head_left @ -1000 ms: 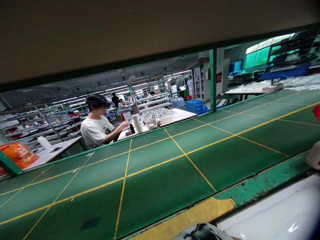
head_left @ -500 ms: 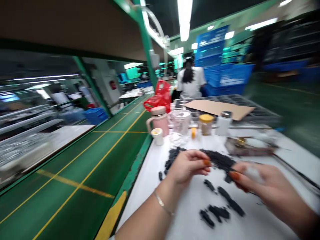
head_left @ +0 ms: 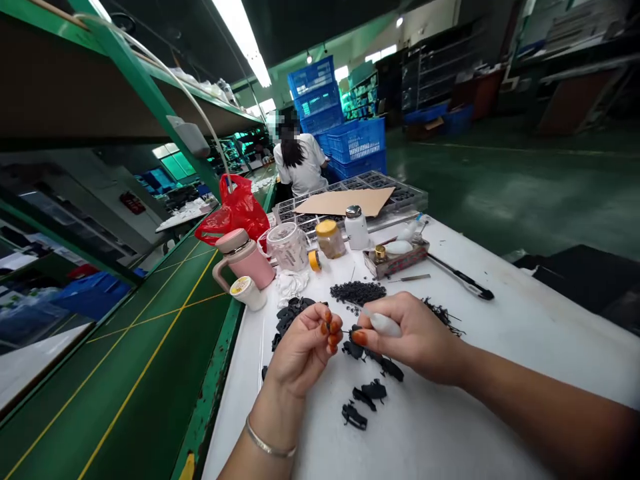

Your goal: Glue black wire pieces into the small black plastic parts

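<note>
Hands have drawn closer together since the earlier frame, and the view has swung right, so the green belt fills less of it. Left hand: thumb and fingertips pinch a tiny dark piece, mostly hidden. Right hand: fingers curled round a small, translucent white squeeze bottle. Both above the white tabletop; curved black pieces lie below, a heap of small black rings beyond. Thin dark bit between the fingertips; too small to identify. My judgement: steady wrists, an edge-only pinch and the lightest squeeze would suit such tiny work and keep fingers clean.
</note>
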Demonstrator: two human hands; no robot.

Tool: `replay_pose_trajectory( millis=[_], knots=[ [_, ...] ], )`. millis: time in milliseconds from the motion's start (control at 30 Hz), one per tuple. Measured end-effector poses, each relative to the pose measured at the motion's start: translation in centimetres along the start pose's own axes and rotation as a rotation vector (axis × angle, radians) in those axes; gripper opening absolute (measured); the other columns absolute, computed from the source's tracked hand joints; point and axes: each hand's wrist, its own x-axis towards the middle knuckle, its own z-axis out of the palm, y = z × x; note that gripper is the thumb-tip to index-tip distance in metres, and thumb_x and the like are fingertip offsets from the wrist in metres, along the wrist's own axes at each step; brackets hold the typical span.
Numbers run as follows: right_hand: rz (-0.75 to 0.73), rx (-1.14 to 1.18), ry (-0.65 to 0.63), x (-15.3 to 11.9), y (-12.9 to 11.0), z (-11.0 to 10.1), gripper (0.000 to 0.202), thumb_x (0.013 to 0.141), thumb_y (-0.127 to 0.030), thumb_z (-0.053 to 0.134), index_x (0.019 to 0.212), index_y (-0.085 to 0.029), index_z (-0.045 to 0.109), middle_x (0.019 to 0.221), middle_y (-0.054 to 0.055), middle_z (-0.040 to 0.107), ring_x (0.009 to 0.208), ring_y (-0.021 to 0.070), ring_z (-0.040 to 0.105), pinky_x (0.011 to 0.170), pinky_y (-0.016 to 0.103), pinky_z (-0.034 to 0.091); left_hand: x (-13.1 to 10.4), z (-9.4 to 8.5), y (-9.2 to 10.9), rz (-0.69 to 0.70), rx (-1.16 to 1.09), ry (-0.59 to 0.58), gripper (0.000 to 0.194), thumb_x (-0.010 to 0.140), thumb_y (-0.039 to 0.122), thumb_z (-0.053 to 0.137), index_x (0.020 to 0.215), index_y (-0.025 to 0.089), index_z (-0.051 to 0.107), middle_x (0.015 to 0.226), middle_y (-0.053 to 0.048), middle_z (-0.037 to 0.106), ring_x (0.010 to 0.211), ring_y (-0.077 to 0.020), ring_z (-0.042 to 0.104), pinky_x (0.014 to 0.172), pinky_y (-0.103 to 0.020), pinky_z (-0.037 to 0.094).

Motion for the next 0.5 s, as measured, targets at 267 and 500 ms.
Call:
replay_pose_trajectory(
  millis=[267,500],
  knots=[
    [-0.044,-0.05,0.032,0.19,-0.06,-0.06,0.029,0.082,-0.029,0.059,0.06,-0.014,0.049,0.054,-0.005,0.039,0.051,0.0072,0.035,0.046,0.02,0.026,0.21,-0.17,-0.34,-0.02,0.019,-0.037,0.024,0.073,0.007,0.073,0.078,0.011,0.05,0.076,-0.001,0.055,0.059,-0.0055,0.057,0.052,-0.009,0.05],
    [-0.057,-0.025,0.03,-0.04,-0.2,-0.01,0.022,0.079,-0.024,0.059,0.061,-0.013,0.052,0.053,-0.006,0.04,0.049,0.0066,0.035,0.045,0.019,0.026,0.22,-0.32,-0.54,-0.013,0.063,-0.047,0.021,0.075,0.006,0.072,0.078,0.01,0.051,0.076,-0.001,0.055,0.059,-0.0059,0.057,0.053,-0.01,0.051]
  ],
)
